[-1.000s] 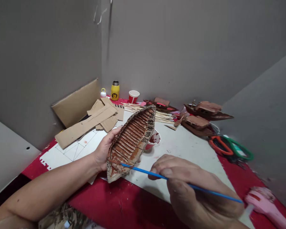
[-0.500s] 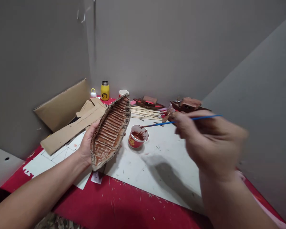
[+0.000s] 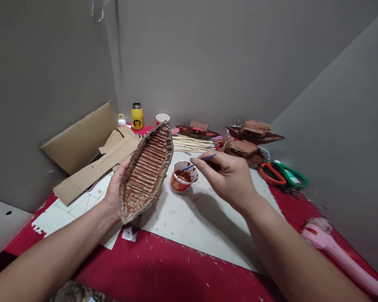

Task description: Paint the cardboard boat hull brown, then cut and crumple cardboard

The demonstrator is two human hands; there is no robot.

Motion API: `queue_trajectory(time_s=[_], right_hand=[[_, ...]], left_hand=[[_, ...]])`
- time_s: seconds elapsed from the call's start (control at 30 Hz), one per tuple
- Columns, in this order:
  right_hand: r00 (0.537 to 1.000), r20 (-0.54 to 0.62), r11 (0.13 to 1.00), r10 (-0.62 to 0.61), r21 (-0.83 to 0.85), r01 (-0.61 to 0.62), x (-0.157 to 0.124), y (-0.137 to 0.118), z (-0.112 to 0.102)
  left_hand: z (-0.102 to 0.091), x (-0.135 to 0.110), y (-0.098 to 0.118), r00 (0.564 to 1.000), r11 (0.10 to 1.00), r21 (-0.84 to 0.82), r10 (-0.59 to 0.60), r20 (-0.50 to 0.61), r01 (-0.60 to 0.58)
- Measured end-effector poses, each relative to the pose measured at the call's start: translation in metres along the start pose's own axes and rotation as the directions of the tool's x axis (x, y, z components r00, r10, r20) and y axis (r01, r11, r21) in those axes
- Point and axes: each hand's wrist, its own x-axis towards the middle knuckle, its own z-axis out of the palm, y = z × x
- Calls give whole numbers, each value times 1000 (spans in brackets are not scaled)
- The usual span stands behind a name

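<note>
The left hand point(image 3: 115, 188) grips a cardboard boat hull point(image 3: 146, 172) beside the paint cup point(image 3: 178, 185), partly hiding a farther paper cup point(image 3: 161, 118); the right hand point(image 3: 229, 178) pinches a blue paintbrush point(image 3: 209, 157), scissors point(image 3: 272, 173) beyond.

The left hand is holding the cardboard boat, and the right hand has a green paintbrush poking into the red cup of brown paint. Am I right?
Not quite: the paintbrush is blue, not green, as the head view shows. The left hand is holding the cardboard boat, and the right hand has the blue paintbrush poking into the red cup of brown paint.
</note>
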Motion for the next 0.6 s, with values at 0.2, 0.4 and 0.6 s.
queue_trajectory(time_s=[0.2, 0.4, 0.6], right_hand=[[998, -42, 999, 38, -34, -39, 3, 4, -7], [990, 142, 999, 9, -47, -3, -3, 15, 16], [1000, 8, 998, 21, -63, -21, 1, 9, -5]], left_hand=[[-9, 2, -1, 999, 997, 72, 0, 50, -4], [-5, 3, -2, 997, 999, -34, 2, 80, 1], [-1, 3, -3, 1000, 999, -35, 18, -21, -19]])
